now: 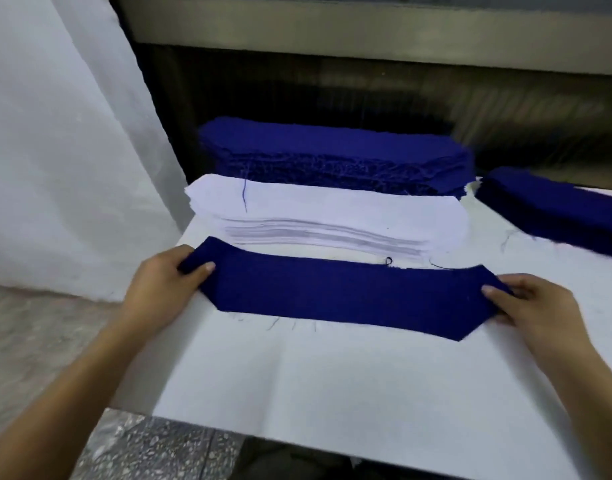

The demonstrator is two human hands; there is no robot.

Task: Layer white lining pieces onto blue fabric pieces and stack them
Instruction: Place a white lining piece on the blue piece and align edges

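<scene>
The left hand (166, 282) is pinching the left tip of a single blue fabric piece (346, 296), thumb lying on top and fingers curling under the pointed end. The right hand (536, 306) is gripping the opposite tip the same way, thumb pressing down on the cloth and the other fingers wrapping beneath it. Between the two hands the piece is stretching flat across the white-covered tabletop (332, 386), its long edges running left to right and its ends tapering to angled points (a few loose threads are trailing from the near edge).

Just beyond the held piece, a stack of white lining pieces (328, 220) is sitting on the tabletop, cut to a similar long shape, with a stray blue thread (245, 199) lying across its top near the left end. Behind that, touching or nearly touching it, a taller stack of blue fabric pieces (332, 154) is resting at the far edge of the tabletop. A second, lower blue stack (554, 209) is lying well off to the right, angling toward the picture's edge.

A pale wall (55, 150) is standing to the left, and speckled flooring (166, 448) is showing below the near edge of the tabletop.
</scene>
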